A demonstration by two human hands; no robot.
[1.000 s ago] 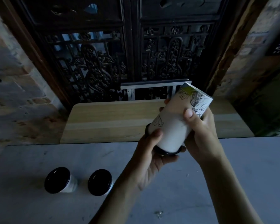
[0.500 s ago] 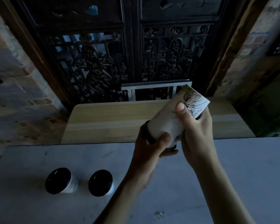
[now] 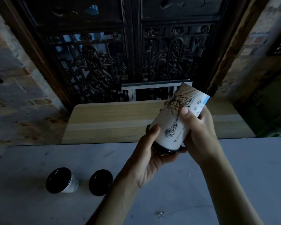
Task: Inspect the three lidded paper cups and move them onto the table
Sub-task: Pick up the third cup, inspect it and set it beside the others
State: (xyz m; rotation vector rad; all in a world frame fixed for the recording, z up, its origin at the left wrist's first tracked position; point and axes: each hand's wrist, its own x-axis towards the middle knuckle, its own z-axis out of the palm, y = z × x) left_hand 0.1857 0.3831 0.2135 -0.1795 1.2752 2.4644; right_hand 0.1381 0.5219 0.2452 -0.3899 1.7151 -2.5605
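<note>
1. Held cup (image 3: 173, 125): white paper, black lid (image 3: 165, 149) toward the viewer, base tilted up and away, in the air above the grey bench (image 3: 234, 168).
2. Print: dark line drawing, small round symbols, blue band at the base; writing too small to read.
3. Left hand (image 3: 150, 158) fingers curl round the lid end; right hand (image 3: 199, 132) fingers grip the wall.
4. Two lidded cups, left cup (image 3: 59, 180) and right cup (image 3: 101, 182), stand near left on the bench, apart.
5. Far side: wooden board (image 3: 107, 122), carved dark door (image 3: 133, 51).

I can read no words or numbers. The paper cup (image 3: 172, 124) I hold carries an ink drawing, small round marks and a line of tiny print, all too small to make out.
</note>
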